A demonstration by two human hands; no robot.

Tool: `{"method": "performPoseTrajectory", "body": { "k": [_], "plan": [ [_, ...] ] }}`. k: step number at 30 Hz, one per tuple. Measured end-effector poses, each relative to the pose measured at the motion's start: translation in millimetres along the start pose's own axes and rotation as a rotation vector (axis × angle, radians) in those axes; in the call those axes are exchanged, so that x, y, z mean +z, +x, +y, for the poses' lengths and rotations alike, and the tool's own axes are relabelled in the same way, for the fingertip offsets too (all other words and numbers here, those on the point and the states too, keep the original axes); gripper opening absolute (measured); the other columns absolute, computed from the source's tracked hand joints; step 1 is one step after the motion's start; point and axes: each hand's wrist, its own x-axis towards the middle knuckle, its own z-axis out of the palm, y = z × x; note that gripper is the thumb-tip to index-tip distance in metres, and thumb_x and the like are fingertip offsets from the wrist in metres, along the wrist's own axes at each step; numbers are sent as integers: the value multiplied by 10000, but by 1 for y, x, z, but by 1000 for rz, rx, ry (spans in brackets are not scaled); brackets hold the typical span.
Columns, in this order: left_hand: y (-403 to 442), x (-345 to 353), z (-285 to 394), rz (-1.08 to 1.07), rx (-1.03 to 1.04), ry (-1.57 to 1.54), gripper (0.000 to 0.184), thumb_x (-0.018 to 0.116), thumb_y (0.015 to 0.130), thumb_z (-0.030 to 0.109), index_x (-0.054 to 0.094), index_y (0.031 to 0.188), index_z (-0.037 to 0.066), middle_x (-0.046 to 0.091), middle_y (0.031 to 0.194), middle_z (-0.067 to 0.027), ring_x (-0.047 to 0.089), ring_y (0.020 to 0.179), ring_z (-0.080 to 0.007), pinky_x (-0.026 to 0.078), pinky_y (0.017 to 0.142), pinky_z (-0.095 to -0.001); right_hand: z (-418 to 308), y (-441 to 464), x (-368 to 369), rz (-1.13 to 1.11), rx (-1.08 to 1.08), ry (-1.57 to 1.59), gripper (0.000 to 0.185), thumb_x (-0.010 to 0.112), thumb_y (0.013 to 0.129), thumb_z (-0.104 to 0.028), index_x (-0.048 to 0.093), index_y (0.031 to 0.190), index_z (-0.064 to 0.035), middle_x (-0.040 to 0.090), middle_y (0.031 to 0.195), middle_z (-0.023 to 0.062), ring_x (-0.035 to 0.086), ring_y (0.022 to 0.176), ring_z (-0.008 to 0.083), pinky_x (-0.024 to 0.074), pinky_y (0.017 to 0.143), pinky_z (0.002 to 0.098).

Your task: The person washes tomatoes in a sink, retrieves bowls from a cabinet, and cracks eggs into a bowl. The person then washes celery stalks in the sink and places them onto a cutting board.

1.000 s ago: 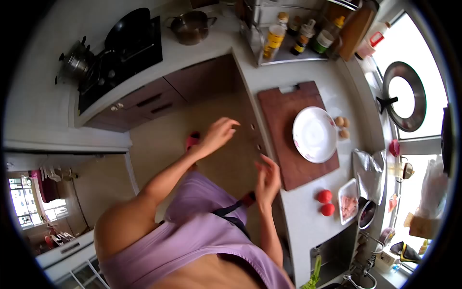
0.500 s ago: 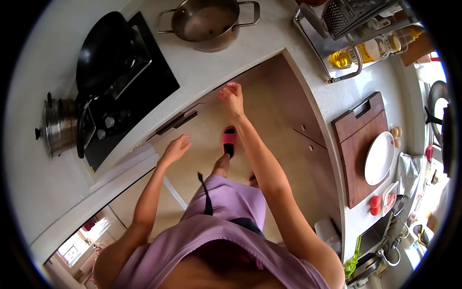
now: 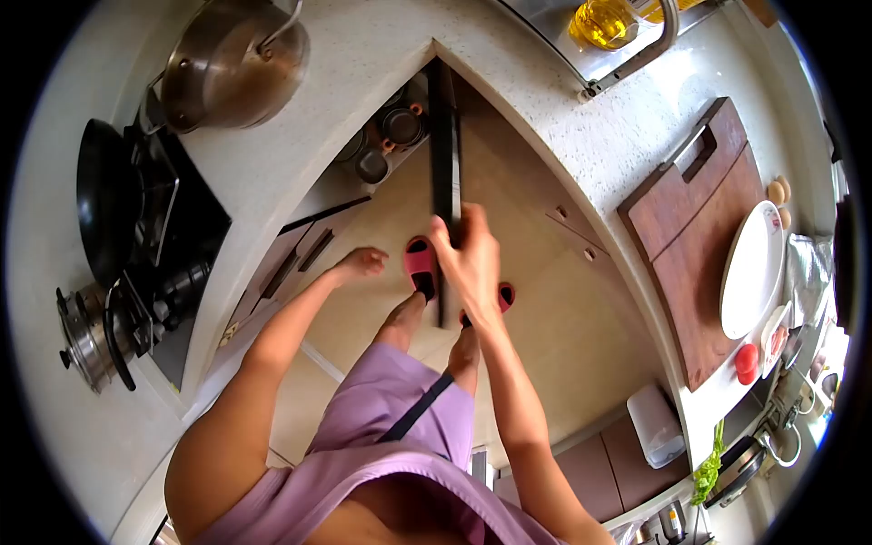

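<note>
The dark cabinet door (image 3: 444,145) stands open at the corner, seen nearly edge-on. My right hand (image 3: 470,263) grips its edge, thumb on one side and fingers on the other. Behind the door, dark-lidded jars (image 3: 401,125) show on a shelf inside the cabinet. My left hand (image 3: 363,262) hangs over the floor to the left of the door, its fingers loosely bent and apart, with nothing in them. It is near the drawer fronts (image 3: 313,250) and touches none of them.
On the left counter are a steel pot (image 3: 238,68), a black wok (image 3: 107,200) and a steamer pot (image 3: 86,341). The right counter bears a cutting board (image 3: 695,236), a white plate (image 3: 752,271) and tomatoes (image 3: 747,363). An oil bottle (image 3: 604,23) stands at the top.
The view has shifted toward the corner between the counters. The corner door has opened, showing the jars, and my right hand has taken hold of its edge.
</note>
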Motion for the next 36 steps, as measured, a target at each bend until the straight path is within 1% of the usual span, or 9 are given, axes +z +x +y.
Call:
{"method": "performPoseTrajectory", "body": {
  "k": [3,5,11,17,20,25,28,30,36],
  "plan": [
    [91,-23,25,344,-24,-120,260,553,900,207,585,1133,97,620,851,-35,607,742,-118,497,623,-252,-3,8,-38,173,32,-216,355,627,805,-264,518,1032,-13,607,721,186,611,643,340,475,588,411],
    [172,-61,30,452,33,-223,265,545,908,230,583,1128,88,618,843,-41,612,734,-124,501,598,-258,11,19,-50,304,-125,-360,372,657,770,-264,545,1041,-36,602,805,156,600,687,308,472,606,381],
    [290,-153,128,915,118,-469,318,525,917,258,508,1162,56,588,887,-99,616,752,-182,520,573,-293,20,29,-55,387,-250,-517,420,703,691,-211,567,1044,-27,579,760,143,574,625,293,462,556,364],
    [343,-200,143,970,234,-697,351,533,907,216,411,1213,94,545,975,-112,595,821,-209,527,622,-314,21,27,-52,324,-169,-468,447,701,669,-206,549,1043,-14,570,753,127,565,608,255,455,546,331],
    [349,-205,136,973,280,-798,388,538,902,195,363,1239,114,523,1019,-119,584,856,-223,531,647,-324,19,27,-50,327,-168,-449,405,569,696,-126,500,1060,40,556,796,151,533,671,243,462,657,301],
    [343,-201,124,932,348,-975,467,545,895,160,283,1281,146,487,1092,-130,566,913,-246,537,688,-342,18,30,-53,330,-230,-508,418,574,702,-132,491,1077,33,560,792,154,546,654,263,465,644,302],
    [335,-195,118,895,397,-1077,523,549,890,139,235,1307,165,465,1136,-136,556,947,-260,540,713,-352,16,29,-55,278,-115,-445,400,579,711,-120,494,1076,21,561,778,154,540,613,263,462,613,299],
    [328,-189,114,866,431,-1141,562,552,887,125,202,1324,178,450,1165,-141,549,970,-269,543,729,-359,20,31,-55,308,-178,-489,456,701,675,-208,539,1052,-8,566,739,123,563,591,252,455,540,323],
    [279,-146,98,743,521,-1284,687,560,877,83,106,1375,216,407,1253,-154,527,1039,-297,550,779,-380,15,33,-56,348,-226,-480,419,692,691,-184,557,1050,-15,584,743,138,580,589,262,465,539,337]
  ]
}}
